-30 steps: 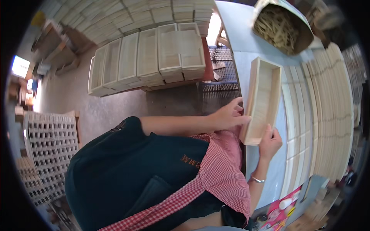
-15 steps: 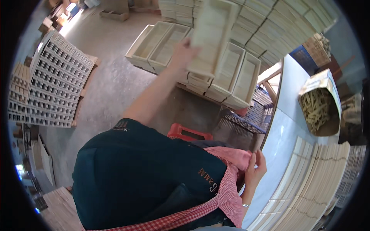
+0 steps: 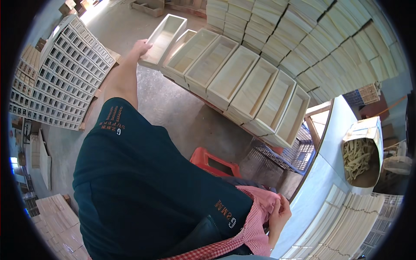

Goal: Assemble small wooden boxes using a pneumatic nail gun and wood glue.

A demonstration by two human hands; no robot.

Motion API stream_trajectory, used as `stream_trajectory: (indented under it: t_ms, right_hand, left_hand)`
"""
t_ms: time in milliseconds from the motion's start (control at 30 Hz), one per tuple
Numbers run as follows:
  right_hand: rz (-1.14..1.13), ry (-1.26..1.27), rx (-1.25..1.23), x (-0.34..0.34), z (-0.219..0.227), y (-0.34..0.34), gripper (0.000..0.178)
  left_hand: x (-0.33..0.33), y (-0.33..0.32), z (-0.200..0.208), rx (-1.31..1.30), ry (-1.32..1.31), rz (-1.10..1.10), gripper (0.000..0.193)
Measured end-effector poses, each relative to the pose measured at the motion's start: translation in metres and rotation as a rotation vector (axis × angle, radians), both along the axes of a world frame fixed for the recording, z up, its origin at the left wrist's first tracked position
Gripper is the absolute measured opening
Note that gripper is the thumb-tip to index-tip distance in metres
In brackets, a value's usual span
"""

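The left hand [image 3: 142, 47] grips the tray [image 3: 164, 40] — probably light, stiff, best held by its wall — beside the stack's [image 3: 218, 100] left end; right hand's [image 3: 281, 212] grip unclear.

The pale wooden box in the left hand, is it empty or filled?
The wooden box looks empty: its open side shows only bare wood inside.

A red stool [image 3: 199, 156] sits between our left hand [image 3: 141, 47] and right hand [image 3: 280, 213]; ahead of the right hand, we see a blue crate [image 3: 306, 151] and, farther right, a carton [image 3: 366, 128] of pale strips [image 3: 357, 158]. Left of the left hand stands a pale gridded stack [image 3: 65, 78].
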State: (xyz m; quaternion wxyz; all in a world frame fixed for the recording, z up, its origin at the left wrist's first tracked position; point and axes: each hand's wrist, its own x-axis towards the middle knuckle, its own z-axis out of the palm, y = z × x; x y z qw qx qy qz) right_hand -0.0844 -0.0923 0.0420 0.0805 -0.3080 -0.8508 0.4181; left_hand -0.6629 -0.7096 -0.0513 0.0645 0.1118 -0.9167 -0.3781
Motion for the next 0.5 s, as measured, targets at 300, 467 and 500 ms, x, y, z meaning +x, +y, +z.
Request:
stream_trajectory:
  t_ms: [300,467,500]
  right_hand:
    - [0.143,-0.143,0.06,-0.013,0.018,-0.009,0.029]
    - [0.126,-0.182,0.063,0.001,0.012,0.004,0.029]
    - [0.117,-0.189,0.065,0.003,0.01,0.007,0.028]
  left_hand:
    - [-0.008,0.012,-0.018,0.054,-0.208,-0.104,0.035]
    - [-0.018,0.015,-0.016,0.101,-0.24,-0.141,0.036]
    - [-0.02,0.016,-0.018,0.114,-0.248,-0.141,0.036]
